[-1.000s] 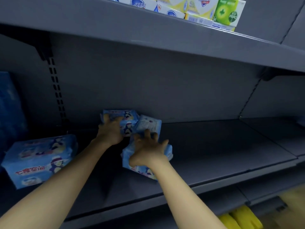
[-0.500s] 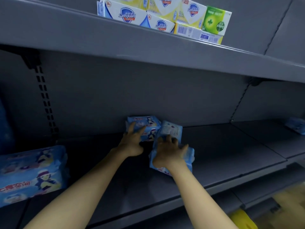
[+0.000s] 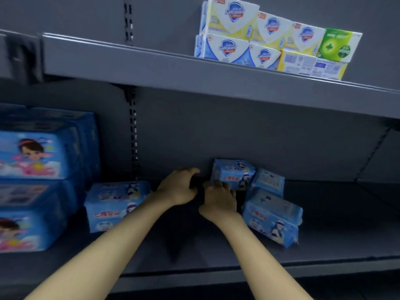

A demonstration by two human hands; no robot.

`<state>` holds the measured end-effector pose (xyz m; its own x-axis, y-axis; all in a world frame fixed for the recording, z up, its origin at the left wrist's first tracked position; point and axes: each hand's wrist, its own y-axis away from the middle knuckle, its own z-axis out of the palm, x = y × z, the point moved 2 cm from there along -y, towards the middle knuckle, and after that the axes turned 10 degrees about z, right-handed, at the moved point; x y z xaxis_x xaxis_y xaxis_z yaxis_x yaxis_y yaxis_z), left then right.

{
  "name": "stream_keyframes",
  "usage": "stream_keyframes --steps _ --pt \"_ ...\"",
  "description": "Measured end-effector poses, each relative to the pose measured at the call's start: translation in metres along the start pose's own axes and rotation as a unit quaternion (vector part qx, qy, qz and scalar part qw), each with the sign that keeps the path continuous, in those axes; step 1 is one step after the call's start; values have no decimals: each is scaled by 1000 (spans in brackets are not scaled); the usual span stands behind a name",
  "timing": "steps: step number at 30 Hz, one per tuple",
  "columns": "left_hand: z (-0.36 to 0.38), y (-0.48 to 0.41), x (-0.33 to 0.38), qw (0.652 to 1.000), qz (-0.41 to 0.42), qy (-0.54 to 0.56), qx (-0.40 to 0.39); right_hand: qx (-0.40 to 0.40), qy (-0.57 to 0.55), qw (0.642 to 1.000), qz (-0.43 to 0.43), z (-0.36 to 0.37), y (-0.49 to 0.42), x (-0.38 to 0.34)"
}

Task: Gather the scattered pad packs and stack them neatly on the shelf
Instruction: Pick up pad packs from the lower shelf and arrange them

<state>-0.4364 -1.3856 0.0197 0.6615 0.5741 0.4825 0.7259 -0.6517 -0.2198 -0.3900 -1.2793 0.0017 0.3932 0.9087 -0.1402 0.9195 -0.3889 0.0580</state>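
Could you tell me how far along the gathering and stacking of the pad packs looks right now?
Early. Done: nothing of these looks neatly stacked yet. In hand: the right hand touches the rear pack by the back wall; the left hand is curled beside it, holding nothing I can see. Left: the tilted front pack, the pack behind it, and the lone pack further left still lie loose on the shelf.
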Motion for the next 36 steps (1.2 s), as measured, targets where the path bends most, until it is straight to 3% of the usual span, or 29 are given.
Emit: stream_keyframes --steps 8,14,18,36 --pt "-52 72 -27 996 -46 -49 53 13 -137 982 -128 1 21 -83" --pt "-71 116 -65 967 -217 -134 1 -53 -156 971 -175 12 33 -116" --pt "-65 129 -84 958 -262 -114 4 -50 -155 970 -180 23 41 -127" --pt "-47 81 -92 985 -120 -37 115 57 -166 976 -127 24 7 -119"
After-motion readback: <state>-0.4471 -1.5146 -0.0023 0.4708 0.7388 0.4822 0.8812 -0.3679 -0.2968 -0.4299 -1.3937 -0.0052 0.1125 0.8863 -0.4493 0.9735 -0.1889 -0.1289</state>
